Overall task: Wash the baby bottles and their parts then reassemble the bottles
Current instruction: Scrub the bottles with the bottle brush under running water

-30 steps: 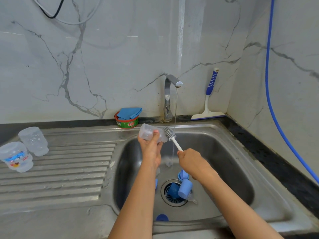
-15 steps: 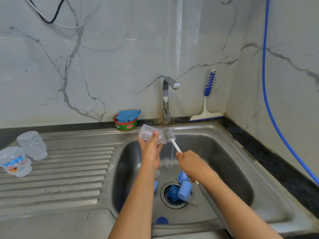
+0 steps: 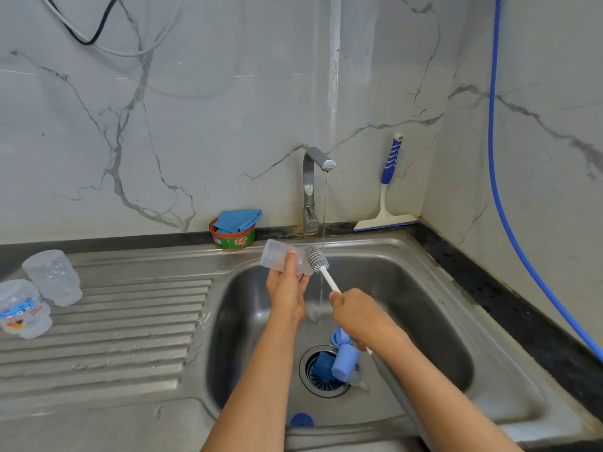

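My left hand (image 3: 287,288) grips a clear baby bottle (image 3: 277,256) lying sideways above the sink basin (image 3: 424,321), its mouth turned right. My right hand (image 3: 359,318) holds the white handle of a bottle brush (image 3: 318,260), whose grey bristle head sits at the bottle's mouth. A thin stream of water falls from the tap (image 3: 313,187) just right of the brush. Blue bottle caps and rings (image 3: 344,360) lie around the drain. Two clear bottles (image 3: 52,275) (image 3: 23,308) stand upside down on the drainboard at the left.
A red and green soap tub (image 3: 233,239) with a blue cloth on top sits behind the sink. A blue-handled squeegee (image 3: 388,190) leans in the corner. A blue hose (image 3: 499,190) runs down the right wall. Another blue part (image 3: 301,419) lies at the basin's near edge.
Both hands stay almost in place with the brush head at the bottle's mouth. The view has shifted slightly.
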The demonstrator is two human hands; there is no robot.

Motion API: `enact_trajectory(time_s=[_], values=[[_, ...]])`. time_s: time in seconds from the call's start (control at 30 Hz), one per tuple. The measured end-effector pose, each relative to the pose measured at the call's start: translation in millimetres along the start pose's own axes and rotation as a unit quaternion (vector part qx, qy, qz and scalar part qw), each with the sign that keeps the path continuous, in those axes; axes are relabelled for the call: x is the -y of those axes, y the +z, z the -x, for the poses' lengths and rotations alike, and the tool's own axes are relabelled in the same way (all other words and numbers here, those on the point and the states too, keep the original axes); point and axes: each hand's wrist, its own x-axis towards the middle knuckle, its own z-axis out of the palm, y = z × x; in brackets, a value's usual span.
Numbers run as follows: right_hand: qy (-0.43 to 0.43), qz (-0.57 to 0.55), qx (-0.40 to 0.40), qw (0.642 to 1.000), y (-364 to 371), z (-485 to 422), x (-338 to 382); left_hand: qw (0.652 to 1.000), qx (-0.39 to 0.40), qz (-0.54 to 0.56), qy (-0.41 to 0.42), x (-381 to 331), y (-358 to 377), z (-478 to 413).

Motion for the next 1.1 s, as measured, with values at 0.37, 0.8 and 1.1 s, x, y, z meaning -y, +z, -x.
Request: enact_trajectory(time_s=[0.37, 0.8, 1.1], values=[[0.006, 0.009, 0.002, 1.0, -4.0, 0.4, -1.5, 0.997, 0.031, -0.06, 0.029, -0.5, 0.3, -4.6], [0.023, 0.024, 0.0, 0.999, -7.1, -1.1, -1.5, 0.989, 0.097, -0.108, 0.016, -8.8, -6.1, -2.1], [0.0, 0.042, 0.017, 0.999, -5.4, 3.4, -0.8, 0.997, 0.047, -0.044, 0.034, -8.6, -0.4, -2.1]])
